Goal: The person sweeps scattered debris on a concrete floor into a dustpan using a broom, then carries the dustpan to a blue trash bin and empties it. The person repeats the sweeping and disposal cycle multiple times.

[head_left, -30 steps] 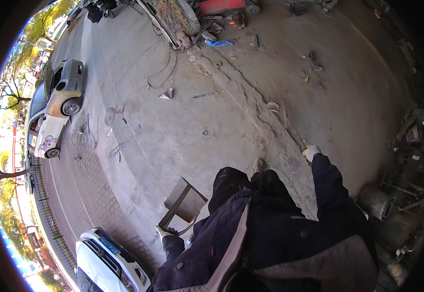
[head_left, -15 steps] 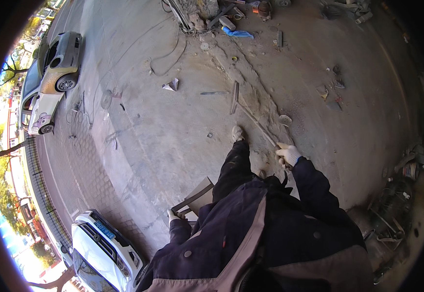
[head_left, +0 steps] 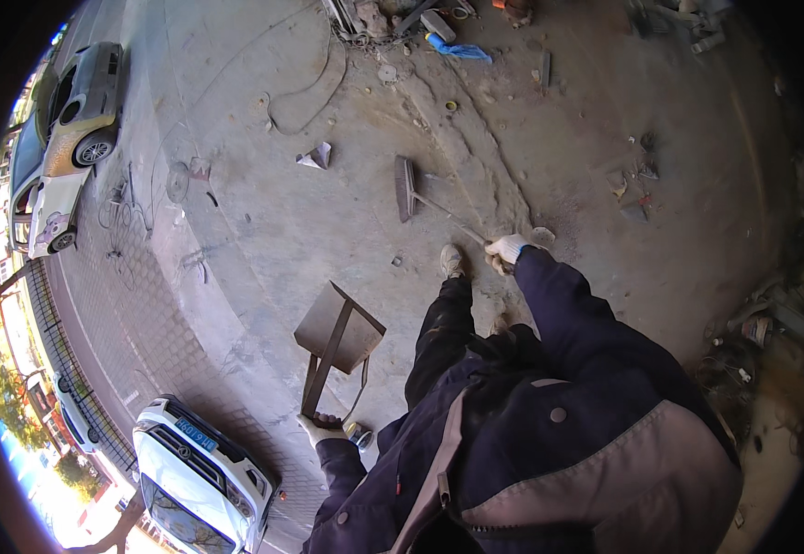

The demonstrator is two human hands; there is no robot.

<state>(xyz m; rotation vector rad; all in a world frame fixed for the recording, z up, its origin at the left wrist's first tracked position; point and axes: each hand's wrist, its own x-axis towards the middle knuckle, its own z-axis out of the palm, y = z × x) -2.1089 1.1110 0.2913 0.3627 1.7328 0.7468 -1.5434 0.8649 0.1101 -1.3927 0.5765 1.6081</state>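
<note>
A long-handled broom (head_left: 405, 188) reaches out ahead of me, its wide head tilted just above or at the ground; I cannot tell whether it touches. My right hand (head_left: 505, 253), in a pale work glove, is closed round the handle. Lower left, my left hand (head_left: 320, 428), also gloved, grips the handle of a metal dustpan (head_left: 351, 330). The pan hangs out to the left of my leg. A small round tin-like thing (head_left: 359, 436) shows beside the left hand. Near the broom lie a folded scrap (head_left: 315, 156) and a ridge of dirt (head_left: 462, 152).
A blue plastic bag (head_left: 458, 49) and rubble lie at the top by a post base. A thin cable (head_left: 314, 126) loops over the ground. Two vehicles, a painted car (head_left: 74, 157) and a white car (head_left: 194, 475), stand at left. Piled junk (head_left: 757, 337) sits at right.
The broom has swung left, its head turned. My right hand has moved left and up. The dustpan has come forward from beside my leg, with my left hand still gripping it.
</note>
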